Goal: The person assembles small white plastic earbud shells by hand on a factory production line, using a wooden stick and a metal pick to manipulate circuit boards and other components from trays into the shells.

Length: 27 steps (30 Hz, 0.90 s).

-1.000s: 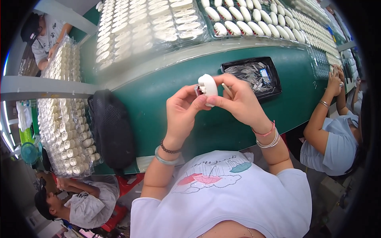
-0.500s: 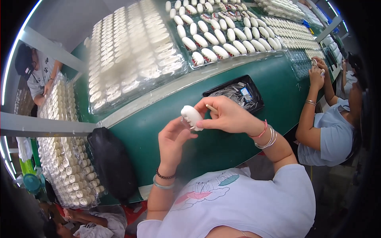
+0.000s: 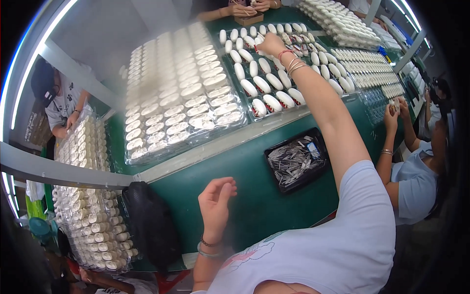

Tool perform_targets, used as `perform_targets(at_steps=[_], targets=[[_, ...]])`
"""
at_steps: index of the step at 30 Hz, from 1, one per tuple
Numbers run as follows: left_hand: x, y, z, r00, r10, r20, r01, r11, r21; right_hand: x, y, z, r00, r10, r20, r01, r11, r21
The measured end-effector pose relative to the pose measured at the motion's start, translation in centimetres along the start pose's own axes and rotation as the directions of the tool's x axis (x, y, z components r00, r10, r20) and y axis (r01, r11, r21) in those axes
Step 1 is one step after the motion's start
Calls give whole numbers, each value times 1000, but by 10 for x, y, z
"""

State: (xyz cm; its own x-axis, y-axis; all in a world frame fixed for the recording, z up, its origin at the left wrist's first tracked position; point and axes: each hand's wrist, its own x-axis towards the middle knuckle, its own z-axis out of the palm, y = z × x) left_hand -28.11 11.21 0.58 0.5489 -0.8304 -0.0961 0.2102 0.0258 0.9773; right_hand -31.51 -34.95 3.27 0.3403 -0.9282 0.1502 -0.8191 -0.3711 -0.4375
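Observation:
My right arm stretches over the table to a clear tray (image 3: 252,117) of white oval plastic pieces (image 3: 272,102). There my right hand (image 3: 271,45) has its fingers closed at a white oval piece (image 3: 258,41) in the tray's far rows; the hand partly hides it, and the beige stick seen earlier cannot be made out. My left hand (image 3: 216,202) hovers above the green table near me, fingers loosely bent and thumb apart, with nothing in it. Several pieces in the tray show red parts beneath them.
A black tray (image 3: 281,183) of small metal strips lies on the green table (image 3: 245,166). Stacked trays of white parts (image 3: 183,120) stand left of the far tray, more (image 3: 93,215) at far left beside a black bag (image 3: 149,220). Co-workers' hands (image 3: 240,11) work across the table and at right.
My right hand has gone from beside my left hand out to the far tray. The white oval piece has left my left hand, which stays near me. The view has shifted.

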Motion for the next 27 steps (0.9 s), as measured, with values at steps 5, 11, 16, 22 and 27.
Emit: perform_targets(at_steps=[5,11,16,22,27], targets=[[7,-2,-9,998,34,-43,-32,998,56,21,6,22,995,-77,64,84,991,-103],[10,0,-12,999,17,-49,-15,999,49,56,36,6,991,-122,62,132,971,-199],[12,-2,-13,998,27,-63,-21,996,89,44,28,27,980,-74,184,129,944,-305],[11,-8,-12,995,78,-60,-71,991,115,53,61,19,998,-39,48,48,979,-196],[4,-4,-10,998,28,-55,-26,999,44,-6,21,-40,973,-64,221,1,962,273]])
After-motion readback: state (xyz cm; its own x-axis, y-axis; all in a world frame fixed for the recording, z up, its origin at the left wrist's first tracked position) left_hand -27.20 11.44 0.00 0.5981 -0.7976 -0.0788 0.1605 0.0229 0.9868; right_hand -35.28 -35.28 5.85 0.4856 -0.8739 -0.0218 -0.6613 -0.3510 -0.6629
